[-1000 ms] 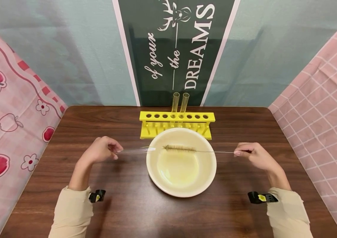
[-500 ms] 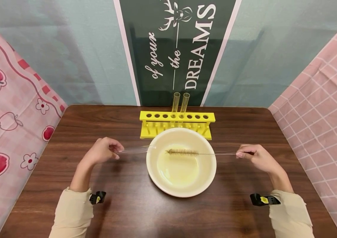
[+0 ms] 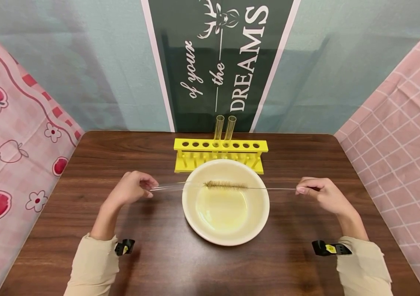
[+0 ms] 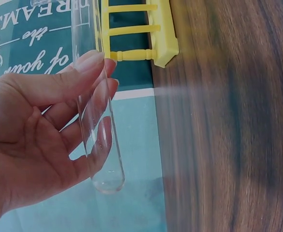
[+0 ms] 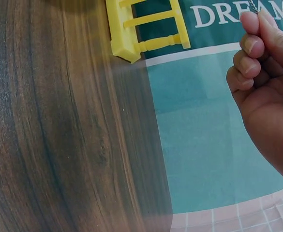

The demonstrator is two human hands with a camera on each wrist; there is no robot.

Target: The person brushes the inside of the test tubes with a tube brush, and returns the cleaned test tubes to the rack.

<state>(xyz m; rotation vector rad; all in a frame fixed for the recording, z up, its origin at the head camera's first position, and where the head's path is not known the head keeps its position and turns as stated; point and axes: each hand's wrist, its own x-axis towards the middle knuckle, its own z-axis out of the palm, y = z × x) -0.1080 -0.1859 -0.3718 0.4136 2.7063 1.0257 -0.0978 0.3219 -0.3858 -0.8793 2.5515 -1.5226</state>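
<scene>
My left hand (image 3: 133, 187) pinches a clear glass test tube (image 3: 172, 186) between thumb and fingers, held nearly level. In the left wrist view, the rounded end of the test tube (image 4: 107, 179) extends beyond the fingers. A test tube brush (image 3: 226, 186) with tan bristles lies level over a cream bowl (image 3: 189, 213); its bristle tip is at the tube's mouth, and I cannot tell whether it is inside. The thumb and forefinger of my right hand (image 3: 321, 193) pinch the brush's thin wire handle (image 5: 253, 7). Pale yellowish liquid shows in the bowl.
Behind the bowl stands a yellow test tube rack (image 3: 244, 149) holding two upright test tubes (image 3: 219, 129). The wooden table (image 3: 224, 269) meets a printed cloth backdrop (image 3: 121, 74) at the back, with patterned cloths on both sides.
My left hand has shifted slightly right with the test tube. The right hand drew the brush slightly right and down, then raised it level again by the tube's mouth.
</scene>
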